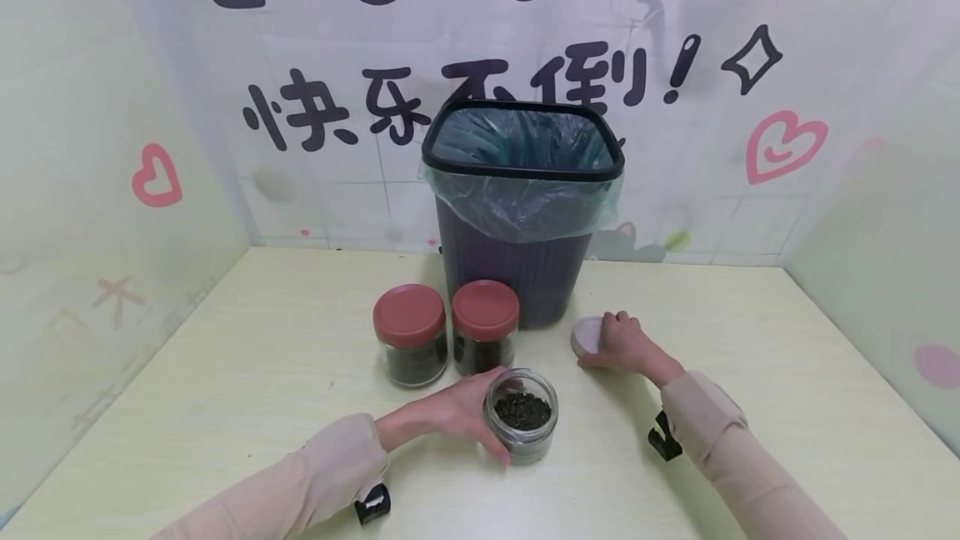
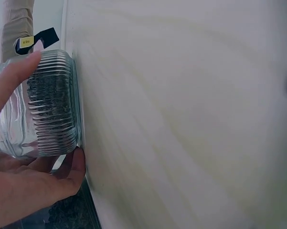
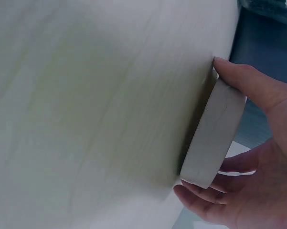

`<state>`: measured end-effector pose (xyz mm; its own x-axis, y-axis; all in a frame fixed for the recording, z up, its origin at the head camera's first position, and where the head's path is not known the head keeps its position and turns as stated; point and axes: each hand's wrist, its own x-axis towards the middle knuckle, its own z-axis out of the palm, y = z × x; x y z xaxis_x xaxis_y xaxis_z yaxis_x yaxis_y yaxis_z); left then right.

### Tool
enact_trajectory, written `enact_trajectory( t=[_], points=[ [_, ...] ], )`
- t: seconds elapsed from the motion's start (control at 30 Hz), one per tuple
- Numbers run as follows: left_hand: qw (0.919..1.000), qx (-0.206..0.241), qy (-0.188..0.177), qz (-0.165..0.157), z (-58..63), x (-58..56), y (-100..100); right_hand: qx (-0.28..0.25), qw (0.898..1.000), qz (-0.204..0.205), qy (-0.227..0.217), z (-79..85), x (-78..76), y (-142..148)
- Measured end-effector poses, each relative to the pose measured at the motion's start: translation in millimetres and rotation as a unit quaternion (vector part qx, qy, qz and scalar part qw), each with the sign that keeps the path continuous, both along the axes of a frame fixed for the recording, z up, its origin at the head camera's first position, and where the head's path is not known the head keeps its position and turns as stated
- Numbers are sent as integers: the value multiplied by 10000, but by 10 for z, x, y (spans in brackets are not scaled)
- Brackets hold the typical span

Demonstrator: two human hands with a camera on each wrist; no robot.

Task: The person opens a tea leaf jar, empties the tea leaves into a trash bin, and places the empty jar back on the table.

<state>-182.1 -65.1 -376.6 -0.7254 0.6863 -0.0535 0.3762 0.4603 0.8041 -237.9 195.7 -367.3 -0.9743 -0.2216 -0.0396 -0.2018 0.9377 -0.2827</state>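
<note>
My left hand [image 1: 467, 413] grips an uncapped glass jar [image 1: 531, 445], its thumb and fingers around the side. The jar stands upright on the table, part-filled with dark dried leaves [image 1: 522, 411]. Ribbed glass shows on its lower wall in the left wrist view, the thumb [image 2: 19, 76] on one side and fingertips near the base. To the right, my right hand [image 1: 628, 346] holds a round pale grey lid [image 1: 587, 334] by its edge, close over the tabletop. Thumb and fingers span the lid [image 3: 215, 133] in the right wrist view; the palm covers part of it from above.
Two glass jars with red lids, a left one [image 1: 409, 315] and a right one [image 1: 486, 309], stand just behind my left hand with dark contents. Behind them is a dark bin [image 1: 517, 273] with a green plastic liner. Printed walls enclose the pale wooden table [image 1: 247, 407].
</note>
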Motion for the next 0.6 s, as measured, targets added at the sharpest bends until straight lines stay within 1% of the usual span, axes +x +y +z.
enact_trajectory(
  t=[0.23,0.37,0.6],
  points=[
    [9999,-11,-75,71,15,17,16,-46,9998,-171,-7,-2,-54,-1],
    [10000,31,-30,80,9,17,20,-64,9997,-254,-3,-19,-78,6],
    [9998,84,128,98,-6,16,28,-160,9995,-263,43,-41,-89,16]
  ],
)
